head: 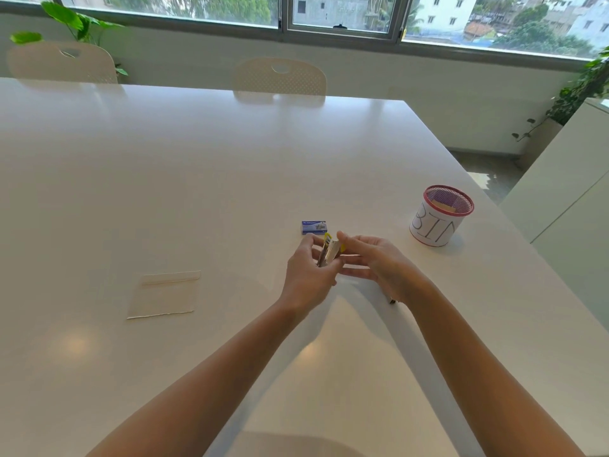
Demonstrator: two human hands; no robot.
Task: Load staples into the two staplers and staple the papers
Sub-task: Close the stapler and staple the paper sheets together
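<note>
The left hand (308,273) holds a small yellow-and-metal stapler (329,252) above the white table (197,192), fingers curled round its body. The right hand (372,262) rests against it, fingers loosely extended. Light, rigid and probably slick: best gripped along the sides. The blue staple box (314,227) lies just beyond.

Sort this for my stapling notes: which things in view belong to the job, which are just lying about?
Job: small yellow and metal stapler, gripped by left hand, right hand beside it; blue cardboard staple box; white paper sheets.

Lying about: red mesh cup labelled BIN; two cream chairs; leafy plants.
</note>
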